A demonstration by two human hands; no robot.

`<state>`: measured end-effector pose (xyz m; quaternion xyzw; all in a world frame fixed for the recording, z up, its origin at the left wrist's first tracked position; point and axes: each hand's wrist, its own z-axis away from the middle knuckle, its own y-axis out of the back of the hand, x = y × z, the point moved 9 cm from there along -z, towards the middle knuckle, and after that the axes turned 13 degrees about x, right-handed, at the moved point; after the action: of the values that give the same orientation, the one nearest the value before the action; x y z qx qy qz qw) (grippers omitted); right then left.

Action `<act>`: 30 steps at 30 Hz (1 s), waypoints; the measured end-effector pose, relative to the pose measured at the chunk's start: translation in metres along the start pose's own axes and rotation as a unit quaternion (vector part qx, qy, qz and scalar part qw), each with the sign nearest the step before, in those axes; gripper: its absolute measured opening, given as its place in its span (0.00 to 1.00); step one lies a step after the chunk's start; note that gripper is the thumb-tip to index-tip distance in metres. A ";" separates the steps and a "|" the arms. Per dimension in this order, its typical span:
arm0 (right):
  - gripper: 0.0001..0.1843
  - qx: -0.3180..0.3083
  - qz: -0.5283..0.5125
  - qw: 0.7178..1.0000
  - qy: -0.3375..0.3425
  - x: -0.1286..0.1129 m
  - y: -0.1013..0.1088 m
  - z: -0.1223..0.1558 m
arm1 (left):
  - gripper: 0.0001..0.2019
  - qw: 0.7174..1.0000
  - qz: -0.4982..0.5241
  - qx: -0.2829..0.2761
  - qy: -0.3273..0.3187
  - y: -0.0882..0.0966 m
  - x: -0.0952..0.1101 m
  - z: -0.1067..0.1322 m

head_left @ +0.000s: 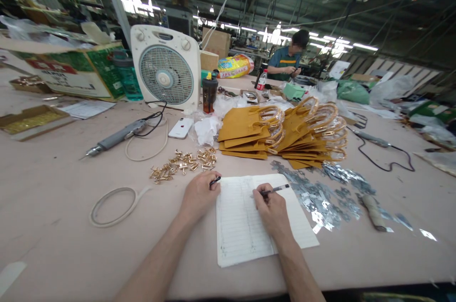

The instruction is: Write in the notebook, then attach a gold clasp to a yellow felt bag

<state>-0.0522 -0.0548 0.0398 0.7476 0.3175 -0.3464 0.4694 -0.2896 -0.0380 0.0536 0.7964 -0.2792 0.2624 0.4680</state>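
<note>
An open lined notebook (238, 226) lies in front of me, with some writing on its pages. My right hand (272, 209) rests on it, fingers closed around a pen (281, 188) whose tip points at the page. At the notebook's upper left corner, my left hand (201, 195) pinches a small black pen cap (215, 181). Just beyond that hand lies a heap of gold-coloured metal fittings (183, 162). Flat silver metal plates (320, 202) are scattered to the right of the notebook. Behind it sit stacked mustard-yellow bag pieces (245, 126) with looped, wrapped handles.
A box fan (166, 69) stands at the back left, near a white phone (180, 128) and a grey electric screwdriver (117, 138). A tape roll (114, 207) lies left. Another screwdriver (374, 139) is at right. Across the table a co-worker (285, 62) handles something small.
</note>
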 end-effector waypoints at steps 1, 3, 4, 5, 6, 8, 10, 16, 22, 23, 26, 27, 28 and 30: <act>0.15 0.001 -0.006 1.000 -0.007 0.000 0.001 0.000 | 0.12 1.000 0.001 0.000 0.000 0.000 0.000 0.000; 0.16 0.002 -0.030 0.999 -0.030 0.002 0.003 0.000 | 0.11 1.000 0.001 -0.002 0.002 -0.001 -0.001 0.000; 0.16 0.004 -0.043 0.998 -0.043 0.003 0.003 0.001 | 0.10 1.000 0.001 -0.004 0.004 -0.001 -0.001 0.000; 0.16 0.004 -0.052 0.997 -0.053 0.005 0.004 0.001 | 0.10 1.000 0.000 -0.005 0.007 -0.001 -0.001 -0.001; 0.16 0.003 -0.057 0.997 -0.060 0.006 0.004 0.001 | 0.10 1.000 -0.001 -0.005 0.008 -0.001 -0.001 -0.001; 0.16 -0.001 -0.049 0.997 -0.062 0.007 0.002 0.000 | 0.10 1.000 0.000 -0.006 0.009 -0.001 -0.001 0.000; 0.16 -0.001 -0.029 0.998 -0.049 0.008 0.001 0.000 | 0.11 1.000 0.003 -0.006 0.008 -0.001 -0.001 0.000; 0.16 0.002 0.006 1.000 -0.012 0.007 -0.001 -0.001 | 0.12 1.000 0.003 -0.008 0.007 0.000 -0.001 0.000; 0.16 0.001 -0.018 0.999 -0.031 0.006 0.002 0.000 | 0.11 1.000 0.007 -0.003 -0.001 -0.001 -0.001 0.000; 0.16 -0.001 -0.021 0.999 -0.033 0.006 0.002 0.000 | 0.11 1.000 0.007 -0.003 -0.001 -0.002 -0.001 0.000; 0.15 -0.001 -0.017 0.999 -0.027 0.004 0.003 0.000 | 0.11 1.000 0.006 -0.003 0.002 -0.002 -0.002 0.000; 0.16 0.001 -0.021 0.999 -0.030 0.005 0.003 0.001 | 0.11 1.000 0.007 -0.002 0.002 -0.002 -0.001 0.000; 0.16 0.005 -0.029 0.999 -0.038 0.006 0.004 0.001 | 0.11 1.000 0.009 -0.002 0.002 -0.001 -0.001 0.000; 0.17 0.016 -0.053 0.997 -0.061 0.011 0.006 0.001 | 0.11 1.000 0.012 -0.002 0.002 -0.001 0.000 -0.001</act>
<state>-0.0420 -0.0560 0.0335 0.7147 0.3217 -0.4208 0.4567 -0.2895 -0.0371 0.0531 0.7916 -0.2881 0.2694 0.4666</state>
